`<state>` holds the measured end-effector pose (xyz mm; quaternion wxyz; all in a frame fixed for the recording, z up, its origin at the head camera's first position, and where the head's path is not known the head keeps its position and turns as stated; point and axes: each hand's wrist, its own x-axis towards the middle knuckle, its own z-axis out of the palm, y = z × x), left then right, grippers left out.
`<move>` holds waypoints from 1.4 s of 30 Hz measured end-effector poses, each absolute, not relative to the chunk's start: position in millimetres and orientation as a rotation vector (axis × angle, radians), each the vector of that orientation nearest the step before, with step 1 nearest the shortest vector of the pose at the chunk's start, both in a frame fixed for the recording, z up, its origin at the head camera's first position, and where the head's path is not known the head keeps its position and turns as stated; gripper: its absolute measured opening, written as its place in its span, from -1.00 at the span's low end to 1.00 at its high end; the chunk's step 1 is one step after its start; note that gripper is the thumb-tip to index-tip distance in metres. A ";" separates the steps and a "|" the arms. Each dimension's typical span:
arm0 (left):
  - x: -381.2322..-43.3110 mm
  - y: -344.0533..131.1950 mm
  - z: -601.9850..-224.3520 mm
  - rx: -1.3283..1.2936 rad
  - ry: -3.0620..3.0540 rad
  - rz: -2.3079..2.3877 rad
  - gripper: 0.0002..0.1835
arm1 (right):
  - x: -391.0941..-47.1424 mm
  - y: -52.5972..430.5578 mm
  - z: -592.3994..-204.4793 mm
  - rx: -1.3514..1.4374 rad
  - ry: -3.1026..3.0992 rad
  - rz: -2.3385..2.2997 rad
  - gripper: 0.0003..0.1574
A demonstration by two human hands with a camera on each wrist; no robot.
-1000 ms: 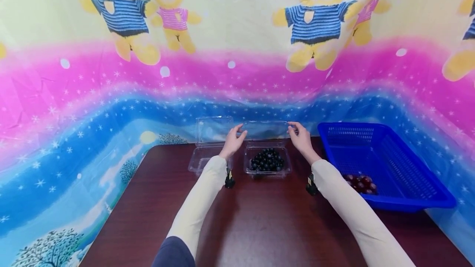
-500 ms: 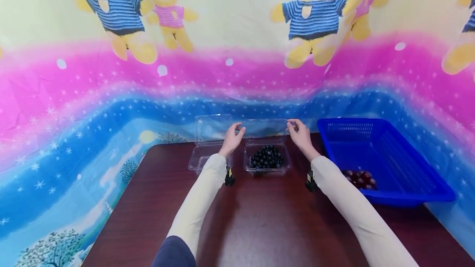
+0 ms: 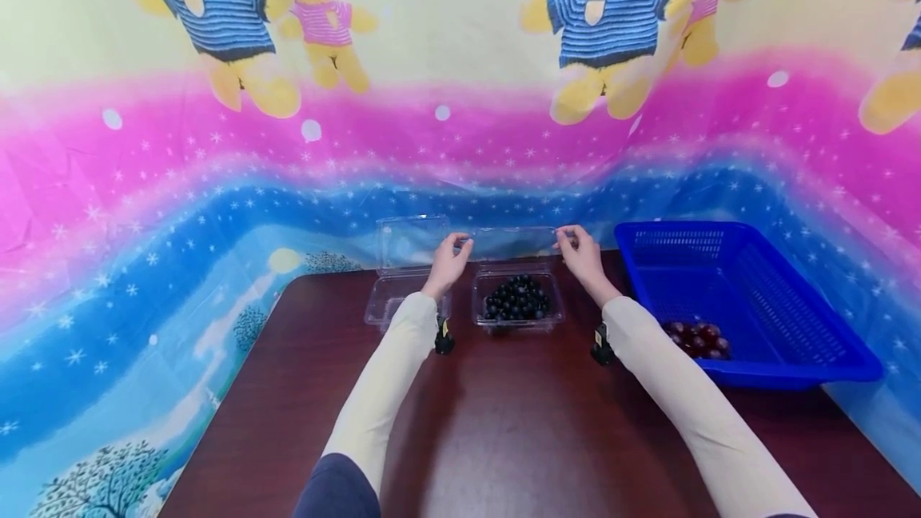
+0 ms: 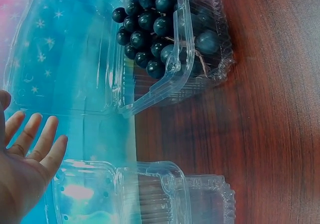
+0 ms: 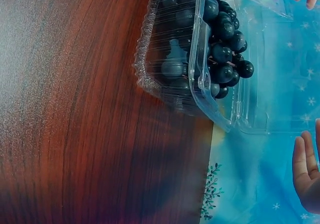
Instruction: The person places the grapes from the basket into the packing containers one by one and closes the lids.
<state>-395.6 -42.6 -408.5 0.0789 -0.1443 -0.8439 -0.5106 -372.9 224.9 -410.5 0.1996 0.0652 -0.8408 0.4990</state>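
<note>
A clear plastic clamshell box (image 3: 516, 327) holding a bunch of dark grapes (image 3: 516, 298) stands near the table's back edge in the head view. Its hinged lid (image 3: 512, 243) is raised upright behind the grapes. My left hand (image 3: 448, 264) pinches the lid's left upper corner between thumb and index finger; the other fingers (image 4: 46, 139) stretch out loosely in the left wrist view. At the opposite corner, my right hand (image 3: 583, 260) pinches the lid with thumb and bent index finger. The right thumb lies outside the right wrist view.
A second clear clamshell box (image 3: 381, 310), lid up, stands to the left, partly behind the left hand. On the right, a blue plastic basket (image 3: 763, 294) holds red grapes (image 3: 698, 340). The brown table (image 3: 504, 438) ends at a patterned cloth backdrop (image 3: 446, 142).
The whole scene has slid slightly upward in the head view as the head tilts down. Both hands stay at the lid's corners, and the lid remains upright.
</note>
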 end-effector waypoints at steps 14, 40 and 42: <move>-399.4 -39.4 -408.2 -0.368 -2.492 -1.587 -0.62 | -373.6 223.8 -411.6 0.126 -2.343 1.431 -0.44; -400.7 -40.9 -408.9 -0.340 -2.463 -1.664 -0.52 | -373.7 222.5 -407.4 -0.007 -2.363 1.417 -0.33; -400.7 -41.5 -409.3 -0.335 -2.467 -1.672 -0.50 | -372.8 222.8 -407.3 -0.016 -2.370 1.418 -0.28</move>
